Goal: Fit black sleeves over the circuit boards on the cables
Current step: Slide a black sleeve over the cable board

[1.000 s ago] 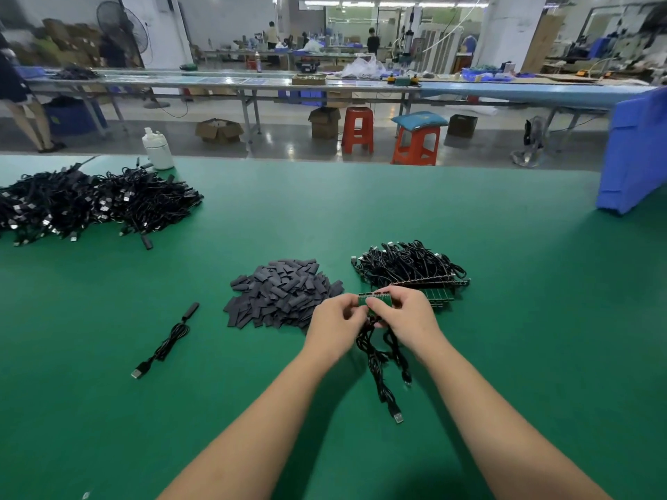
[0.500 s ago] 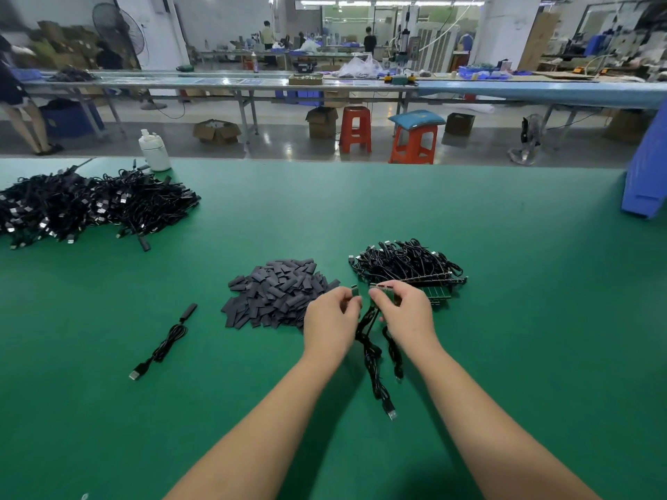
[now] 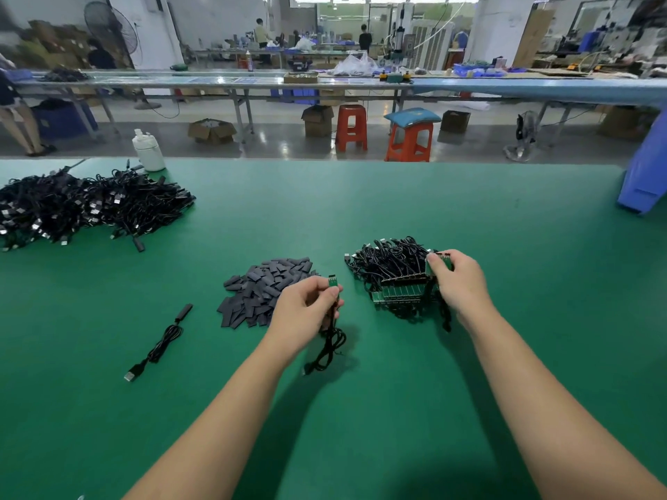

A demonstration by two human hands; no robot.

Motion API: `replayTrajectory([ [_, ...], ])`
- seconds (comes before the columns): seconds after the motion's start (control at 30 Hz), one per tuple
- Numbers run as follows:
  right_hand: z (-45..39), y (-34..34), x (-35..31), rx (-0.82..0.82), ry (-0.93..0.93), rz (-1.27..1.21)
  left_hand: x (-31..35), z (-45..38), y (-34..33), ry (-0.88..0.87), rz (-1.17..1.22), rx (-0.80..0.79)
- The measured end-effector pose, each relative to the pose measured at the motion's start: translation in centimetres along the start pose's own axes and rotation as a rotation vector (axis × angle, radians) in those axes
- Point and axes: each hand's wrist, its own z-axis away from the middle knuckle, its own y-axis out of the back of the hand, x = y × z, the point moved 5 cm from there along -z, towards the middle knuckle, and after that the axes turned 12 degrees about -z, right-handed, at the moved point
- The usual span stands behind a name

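My left hand point(image 3: 305, 310) pinches a single black cable point(image 3: 330, 346) just below its small green circuit board point(image 3: 332, 282), which stands upright; the cable's coil rests on the green table. A heap of flat black sleeves point(image 3: 265, 288) lies just left of that hand. My right hand point(image 3: 458, 279) grips a green board strip point(image 3: 443, 261) at the right end of the bundle of cables with a row of joined boards point(image 3: 397, 283). The two hands are apart.
One sleeved cable point(image 3: 158, 344) lies alone at the left. A big pile of black cables point(image 3: 83, 207) and a white bottle point(image 3: 148, 150) sit at the far left. A blue bin point(image 3: 646, 178) stands at the right edge of the green table point(image 3: 361, 211).
The hands, close together over the boards before, have parted. My left hand moved left toward the sleeves with one separated cable, and my right hand moved right onto the bundle.
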Motion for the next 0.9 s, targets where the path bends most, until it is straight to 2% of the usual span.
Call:
replayTrajectory([
  [0.13,-0.9,-0.5,-0.9,-0.182,0.005,0.051,0.3,0.3,-0.5,-0.043,-0.054,-0.06],
  [0.23,-1.2,-0.7,-1.4,-0.237,0.014,0.024,-0.1,0.4,-1.1,-0.049,-0.08,-0.101],
  [0.43,-0.6,-2.7,-1.3,-0.496,0.06,0.369,-0.7,0.3,-1.6,-0.049,-0.071,-0.126],
  [0.63,-0.1,-5.8,1.8,-0.552,0.077,0.484,-1.0,0.4,-2.2,-0.022,-0.034,-0.135],
  [0.73,0.4,-7.0,2.5,-0.493,0.163,0.561,-1.3,0.5,-2.3,-0.02,-0.022,-0.149],
  [0.83,1.9,-8.1,1.5,-0.361,0.263,0.408,-1.6,0.4,-2.4,-0.016,0.041,-0.176],
  [0.9,3.7,-9.7,1.8,-0.51,0.062,0.119,-2.0,0.2,-2.4,0.003,0.085,-0.179],
])
